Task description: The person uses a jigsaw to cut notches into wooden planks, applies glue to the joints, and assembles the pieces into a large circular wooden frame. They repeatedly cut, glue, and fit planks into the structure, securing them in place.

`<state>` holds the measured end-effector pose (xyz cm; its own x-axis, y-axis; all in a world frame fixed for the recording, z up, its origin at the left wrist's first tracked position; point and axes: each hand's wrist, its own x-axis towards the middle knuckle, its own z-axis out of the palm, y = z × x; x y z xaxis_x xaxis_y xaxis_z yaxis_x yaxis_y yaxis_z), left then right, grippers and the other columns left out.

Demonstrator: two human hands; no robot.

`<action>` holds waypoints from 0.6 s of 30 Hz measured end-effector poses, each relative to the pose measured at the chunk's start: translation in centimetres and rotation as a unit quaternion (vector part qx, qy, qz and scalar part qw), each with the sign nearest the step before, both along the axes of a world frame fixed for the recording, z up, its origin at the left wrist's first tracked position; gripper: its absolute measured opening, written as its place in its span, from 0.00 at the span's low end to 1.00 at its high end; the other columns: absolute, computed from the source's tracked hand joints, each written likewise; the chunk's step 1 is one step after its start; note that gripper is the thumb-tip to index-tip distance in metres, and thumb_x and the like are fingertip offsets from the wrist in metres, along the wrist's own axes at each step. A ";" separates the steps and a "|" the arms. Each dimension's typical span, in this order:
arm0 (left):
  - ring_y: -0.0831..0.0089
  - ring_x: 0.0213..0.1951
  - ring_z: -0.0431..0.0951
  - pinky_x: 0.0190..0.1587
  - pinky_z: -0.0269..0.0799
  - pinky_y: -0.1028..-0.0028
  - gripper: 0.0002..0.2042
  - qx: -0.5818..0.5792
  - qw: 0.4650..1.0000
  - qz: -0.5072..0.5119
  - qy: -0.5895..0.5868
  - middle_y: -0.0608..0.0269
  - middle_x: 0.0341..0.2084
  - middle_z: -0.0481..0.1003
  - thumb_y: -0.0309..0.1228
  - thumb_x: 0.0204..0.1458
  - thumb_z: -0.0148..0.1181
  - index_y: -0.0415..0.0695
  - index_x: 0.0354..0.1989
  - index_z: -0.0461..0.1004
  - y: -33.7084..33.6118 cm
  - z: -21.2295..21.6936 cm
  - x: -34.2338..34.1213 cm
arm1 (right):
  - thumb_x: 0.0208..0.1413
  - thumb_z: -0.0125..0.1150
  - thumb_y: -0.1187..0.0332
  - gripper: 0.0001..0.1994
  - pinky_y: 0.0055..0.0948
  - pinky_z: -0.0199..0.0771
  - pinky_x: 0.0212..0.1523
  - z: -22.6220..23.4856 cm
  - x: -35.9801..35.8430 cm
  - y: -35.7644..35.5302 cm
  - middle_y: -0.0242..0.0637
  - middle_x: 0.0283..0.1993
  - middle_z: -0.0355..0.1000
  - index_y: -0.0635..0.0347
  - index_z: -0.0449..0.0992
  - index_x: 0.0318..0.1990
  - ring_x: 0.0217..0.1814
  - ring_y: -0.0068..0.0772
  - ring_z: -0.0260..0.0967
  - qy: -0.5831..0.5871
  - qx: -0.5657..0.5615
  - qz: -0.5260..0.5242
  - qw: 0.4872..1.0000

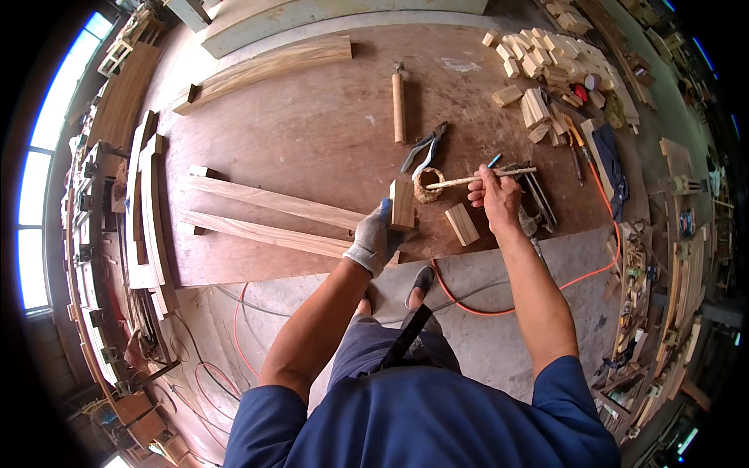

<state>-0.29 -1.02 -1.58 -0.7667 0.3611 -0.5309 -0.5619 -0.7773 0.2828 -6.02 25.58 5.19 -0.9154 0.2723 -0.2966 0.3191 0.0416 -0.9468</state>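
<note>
My left hand (370, 240), in a pale work glove with blue on it, grips a wooden block (402, 204) at the near edge of the workbench (296, 156). In my bare right hand (497, 200) is a thin pale stick (462, 181), pinched between thumb and fingers. The stick's left end is at the mouth of a small round crusted pot (422, 192), just beyond the block. A second wooden block (463, 225) lies on the bench between my hands. Pliers (426, 148) with dark and white handles rest behind the pot.
Curved wooden pieces (273, 199) lie at left, with a long beam (273, 72) farther back. A wooden-handled tool (399, 108) lies mid-bench. Many blocks (546, 58) are heaped far right. A metal tool (538, 199) sits beyond my right hand. An orange hose (577, 279) trails to the floor.
</note>
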 end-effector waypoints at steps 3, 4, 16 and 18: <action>0.47 0.50 0.80 0.55 0.80 0.50 0.26 0.007 1.000 0.010 -0.018 0.41 0.51 0.78 0.46 0.74 0.48 0.33 0.64 0.67 0.4 0.4 -0.3 | 0.72 0.61 0.57 0.16 0.24 0.76 0.19 -0.7 0.3 0.9 0.37 0.28 0.80 0.64 0.79 0.41 0.20 0.26 0.76 0.000 -0.073 -0.083 0.994; 0.47 0.50 0.80 0.55 0.80 0.50 0.25 0.011 0.999 0.014 -0.027 0.41 0.51 0.78 0.46 0.74 0.48 0.33 0.64 0.68 0.4 0.3 -0.3 | 0.71 0.62 0.57 0.15 0.25 0.78 0.20 -0.5 0.4 1.5 0.37 0.28 0.80 0.62 0.79 0.41 0.21 0.26 0.77 -0.007 -0.083 -0.089 0.993; 0.48 0.51 0.80 0.58 0.78 0.50 0.26 0.055 0.997 -0.045 0.016 0.43 0.53 0.78 0.47 0.73 0.49 0.34 0.65 0.68 0.7 -0.2 -0.6 | 0.71 0.61 0.58 0.15 0.26 0.79 0.27 2.8 2.9 0.5 0.36 0.30 0.79 0.63 0.80 0.44 0.26 0.26 0.78 0.039 -0.180 0.014 0.983; 0.48 0.52 0.80 0.59 0.78 0.50 0.27 0.054 0.997 -0.054 0.012 0.42 0.54 0.77 0.47 0.73 0.49 0.34 0.66 0.68 0.9 0.3 -0.5 | 0.71 0.61 0.58 0.15 0.26 0.80 0.27 2.8 3.0 0.1 0.36 0.30 0.79 0.63 0.79 0.44 0.26 0.26 0.77 0.043 -0.168 0.013 0.985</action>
